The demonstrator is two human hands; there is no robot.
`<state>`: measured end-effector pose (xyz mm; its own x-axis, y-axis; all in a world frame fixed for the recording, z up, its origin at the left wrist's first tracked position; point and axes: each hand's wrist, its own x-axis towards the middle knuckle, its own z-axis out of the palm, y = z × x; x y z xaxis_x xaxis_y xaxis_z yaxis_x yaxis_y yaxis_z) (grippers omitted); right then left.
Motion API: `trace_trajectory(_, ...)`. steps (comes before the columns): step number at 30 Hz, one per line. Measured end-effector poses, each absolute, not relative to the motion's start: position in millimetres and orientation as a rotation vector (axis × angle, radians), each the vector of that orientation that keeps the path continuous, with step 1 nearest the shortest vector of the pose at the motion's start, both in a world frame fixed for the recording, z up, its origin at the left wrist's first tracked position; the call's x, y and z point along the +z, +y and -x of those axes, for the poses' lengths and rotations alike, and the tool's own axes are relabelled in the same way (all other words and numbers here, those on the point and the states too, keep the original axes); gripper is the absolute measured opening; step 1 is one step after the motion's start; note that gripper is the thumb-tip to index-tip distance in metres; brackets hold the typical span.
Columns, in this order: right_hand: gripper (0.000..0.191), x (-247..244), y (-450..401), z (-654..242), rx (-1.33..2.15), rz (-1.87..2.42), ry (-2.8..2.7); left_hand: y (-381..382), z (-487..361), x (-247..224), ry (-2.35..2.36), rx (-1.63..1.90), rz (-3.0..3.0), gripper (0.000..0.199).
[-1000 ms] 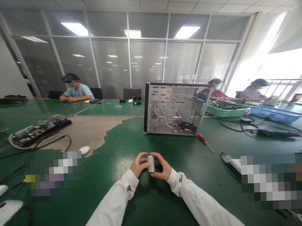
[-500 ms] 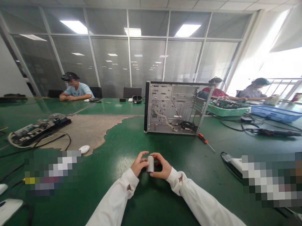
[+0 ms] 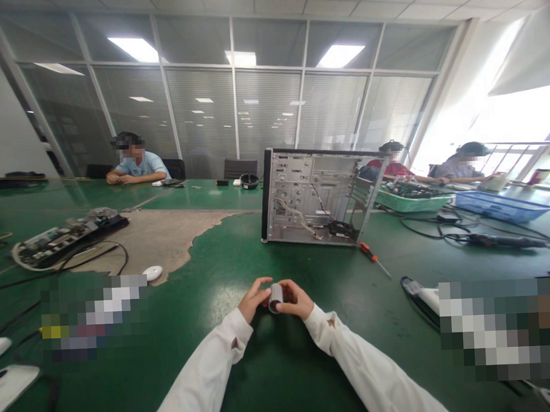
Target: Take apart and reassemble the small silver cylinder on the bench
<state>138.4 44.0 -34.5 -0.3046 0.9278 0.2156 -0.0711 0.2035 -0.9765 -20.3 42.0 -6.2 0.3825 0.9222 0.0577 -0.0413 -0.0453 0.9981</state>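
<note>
A small silver-grey cylinder (image 3: 276,296) is held over the green table in the middle of the head view. It leans, with its round lower end turned toward me. My right hand (image 3: 297,301) grips it, the thumb by the lower end and the fingers at the upper right side. From the left, my left hand (image 3: 252,299) closes on the cylinder with thumb and fingertips, its forefinger bent over near the top. Exactly how far the left fingertips press on it is hard to see.
Beyond my hands stands an open computer case (image 3: 320,195), a red-handled screwdriver (image 3: 369,252) by its corner. Green (image 3: 414,201) and blue (image 3: 503,205) baskets and cables lie right. A stripped circuit assembly (image 3: 71,236) is on the left. Several people sit across the table (image 3: 209,379).
The cylinder has tipped from upright to leaning, its lower end now facing me. My right thumb has shifted up along it. Both arms stay nearly in place.
</note>
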Motion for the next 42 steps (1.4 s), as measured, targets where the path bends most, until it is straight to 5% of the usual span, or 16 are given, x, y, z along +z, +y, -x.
trace_trajectory(9, 0.036, -25, 46, -149, 1.944, 0.649, -0.827, 40, 17, -5, 0.743, 1.000, -1.337, 0.044)
trace_trajectory(18, 0.058, -10, 34, -144, 2.166, 0.511, -0.612, 43, 18, -8, 0.760, 0.994, -1.372, 0.042)
trace_trajectory(28, 0.062, -10, 34, -145, 2.172, 0.547, -0.572, 43, 16, -7, 0.857, 1.063, -1.366, 0.037)
trace_trajectory(35, 0.041, -13, 33, -142, 2.066, 0.623, -0.592, 42, 16, -7, 0.872, 1.052, -1.385, 0.037)
trace_trajectory(42, 0.045, -20, 31, -127, 1.595, 0.805, -0.731, 44, 17, -10, 0.891, 1.049, -1.395, 0.038)
